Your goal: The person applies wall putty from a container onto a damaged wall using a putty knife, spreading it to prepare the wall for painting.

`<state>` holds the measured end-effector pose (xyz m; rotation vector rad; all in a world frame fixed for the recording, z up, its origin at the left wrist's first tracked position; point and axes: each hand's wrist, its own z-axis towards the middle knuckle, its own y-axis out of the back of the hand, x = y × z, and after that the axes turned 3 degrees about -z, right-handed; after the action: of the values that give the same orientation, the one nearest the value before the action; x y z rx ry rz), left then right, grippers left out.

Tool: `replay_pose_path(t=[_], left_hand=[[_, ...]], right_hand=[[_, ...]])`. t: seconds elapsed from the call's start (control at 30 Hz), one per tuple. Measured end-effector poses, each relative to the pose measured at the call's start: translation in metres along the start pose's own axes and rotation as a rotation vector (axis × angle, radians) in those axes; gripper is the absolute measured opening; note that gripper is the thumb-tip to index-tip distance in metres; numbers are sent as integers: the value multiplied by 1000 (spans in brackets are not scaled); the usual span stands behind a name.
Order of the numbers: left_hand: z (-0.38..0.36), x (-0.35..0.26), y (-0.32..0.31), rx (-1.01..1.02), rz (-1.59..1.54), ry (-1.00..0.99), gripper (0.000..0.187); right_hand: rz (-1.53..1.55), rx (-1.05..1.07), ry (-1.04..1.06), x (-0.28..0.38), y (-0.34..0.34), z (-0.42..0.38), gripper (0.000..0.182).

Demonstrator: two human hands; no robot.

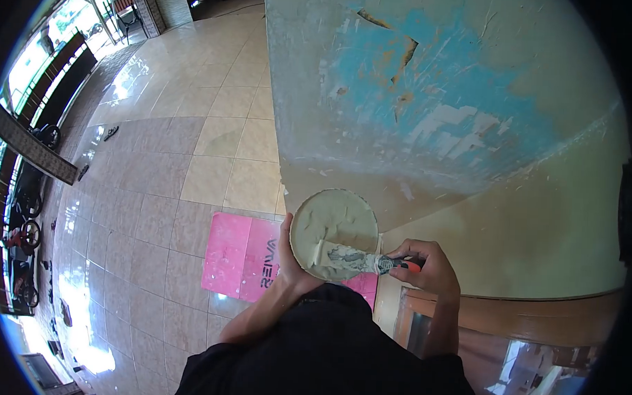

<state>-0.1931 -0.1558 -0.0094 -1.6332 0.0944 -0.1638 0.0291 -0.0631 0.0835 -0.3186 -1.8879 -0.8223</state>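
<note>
as round pan (pixel 334 222) hides left hand (pixel 286 256) fingers, grip unclear; right hand (pixel 425 265) clenches scraper (pixel 349 258).

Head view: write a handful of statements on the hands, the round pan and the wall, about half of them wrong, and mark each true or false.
1. The left hand holds a round pan filled with pale putty. True.
2. The right hand grips a paintbrush. False: it grips a putty knife by its handle, and the blade lies across the pan.
3. The wall ahead shows blue paint with peeled and patched spots. True.
4. The pink sheet hangs on the wall. False: it lies flat on the tiled floor below the hands.
5. The knife blade is clean. False: it is smeared with putty.
</note>
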Motion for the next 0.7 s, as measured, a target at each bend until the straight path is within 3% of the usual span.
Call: replay_pose_path(t=[0.2, 0.3, 0.37, 0.53, 0.7], left_hand=[[-2, -2, 13, -33, -4, 12, 82], [0, -1, 16, -50, 31, 3, 82], [-1, -2, 22, -94, 36, -24, 82], [-1, -3, 21, -228, 61, -133, 80], [0, -4, 25, -105, -38, -139, 77]], right_hand=[[190, 15, -55, -17, -11, 0, 26], [233, -14, 107, -29, -13, 0, 26], [325, 82, -60, -28, -11, -1, 20], [452, 126, -42, -49, -12, -3, 20], [562, 72, -102, -35, -22, 0, 31]])
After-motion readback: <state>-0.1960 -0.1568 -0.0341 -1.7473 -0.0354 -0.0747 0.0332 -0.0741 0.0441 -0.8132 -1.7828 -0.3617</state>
